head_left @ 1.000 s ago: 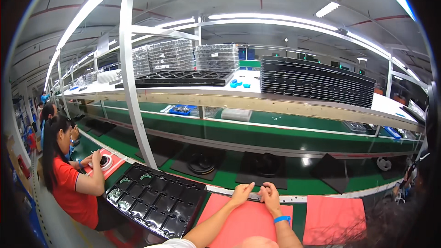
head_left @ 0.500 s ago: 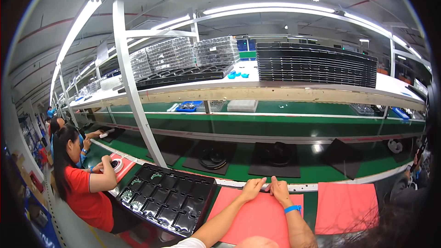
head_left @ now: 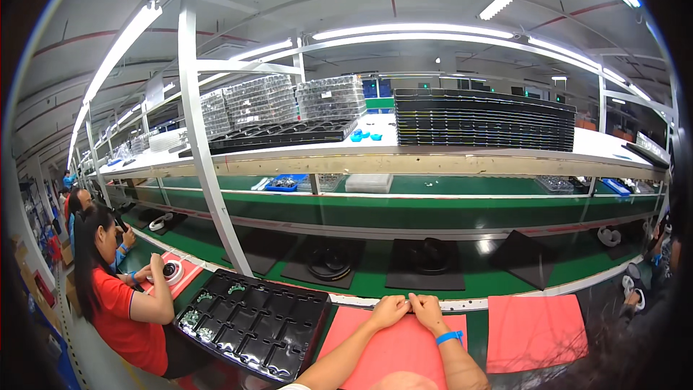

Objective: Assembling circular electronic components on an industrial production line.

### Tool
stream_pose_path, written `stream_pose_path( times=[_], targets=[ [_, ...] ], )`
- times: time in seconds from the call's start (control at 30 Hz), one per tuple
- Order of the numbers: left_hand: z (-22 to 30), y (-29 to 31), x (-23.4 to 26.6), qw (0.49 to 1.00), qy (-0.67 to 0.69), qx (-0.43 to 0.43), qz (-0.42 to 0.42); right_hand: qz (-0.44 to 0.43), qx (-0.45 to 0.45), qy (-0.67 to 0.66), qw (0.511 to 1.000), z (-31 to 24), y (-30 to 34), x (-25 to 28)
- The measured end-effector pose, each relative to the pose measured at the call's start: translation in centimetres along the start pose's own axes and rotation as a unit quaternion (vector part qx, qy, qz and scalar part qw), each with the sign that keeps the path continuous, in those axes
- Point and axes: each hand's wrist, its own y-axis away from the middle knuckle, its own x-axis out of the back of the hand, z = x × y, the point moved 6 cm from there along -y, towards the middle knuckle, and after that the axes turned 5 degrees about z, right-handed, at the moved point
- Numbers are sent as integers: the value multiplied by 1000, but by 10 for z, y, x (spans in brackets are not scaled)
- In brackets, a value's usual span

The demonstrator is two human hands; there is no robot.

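Plainly, the pink mat (head_left: 397,352) lies in front of the person, below the left hand (head_left: 390,311) and right hand (head_left: 426,310). They meet near its far edge, fingers curled; whether they pinch anything, I cannot tell. A black tray (head_left: 254,323) sits left, another mat (head_left: 536,334) right. Beyond, dark pads (head_left: 529,259) rest on green.

The near mat (head_left: 390,352) is plain salmon red, as is the right mat (head_left: 535,332); the wristband (head_left: 449,336) is blue. The left tray (head_left: 280,332) is glossy black, its parts (head_left: 191,317) pale green. Bench (head_left: 477,332) and belt (head_left: 480,278) are green, the pads (head_left: 404,279) black. The far shelf (head_left: 377,143) is white with a tan beam (head_left: 433,164), its stack (head_left: 484,121) black with thin pale stripes
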Motion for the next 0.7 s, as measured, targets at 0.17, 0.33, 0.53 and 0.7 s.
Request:
stream_pose_path(
  times=[0.17,0.33,0.53,0.7],
  targets=[
    [-7,2,-2,1000,-3,-3,1,-7,8,38,999,3,0,-1],
    [-5,2,-4,1000,12,-1,2,-12,12,47,999,-2,2,4],
    [-4,4,0,1000,10,0,5,-13,19,37,999,-5,2,0],
    [-2,5,-1,999,31,7,-10,-20,-2,34,999,10,1,0]
  ],
)
